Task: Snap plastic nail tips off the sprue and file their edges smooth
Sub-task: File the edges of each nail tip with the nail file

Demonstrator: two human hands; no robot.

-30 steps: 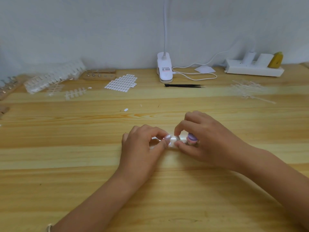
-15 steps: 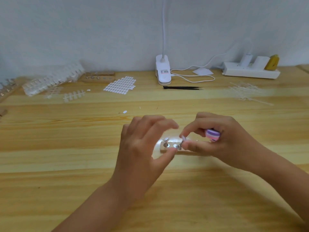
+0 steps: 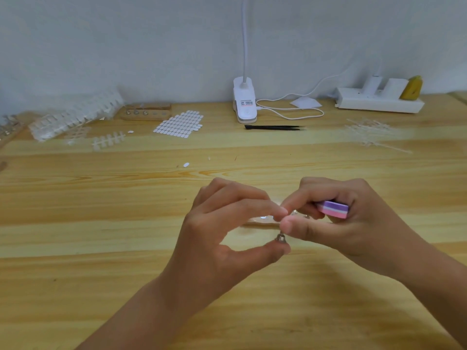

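Observation:
My left hand [image 3: 227, 228] is raised above the table and pinches a small metal stud [image 3: 280, 237] between thumb and forefinger. My right hand [image 3: 336, 223] meets it from the right; its thumb and forefinger close on the top of that stud, where a nail tip is too small to make out. A purple and pink buffer block [image 3: 333, 209] is tucked in the right hand's curled fingers. Below the hands lies a wooden holder strip [image 3: 260, 220] with another stud, mostly hidden.
At the back left are nail-tip sprues [image 3: 108, 140], a clear pile of tips [image 3: 75, 116], a second wooden holder [image 3: 145, 112] and a white sticker sheet [image 3: 179, 124]. Black tweezers [image 3: 274, 127], a clip lamp [image 3: 244, 101], a power strip [image 3: 379, 102] and empty sprues [image 3: 371, 133] lie behind.
Both hands have lifted from the wooden holder. The left hand has taken a stud off it and raised it. The right hand's fingers have come onto its top.

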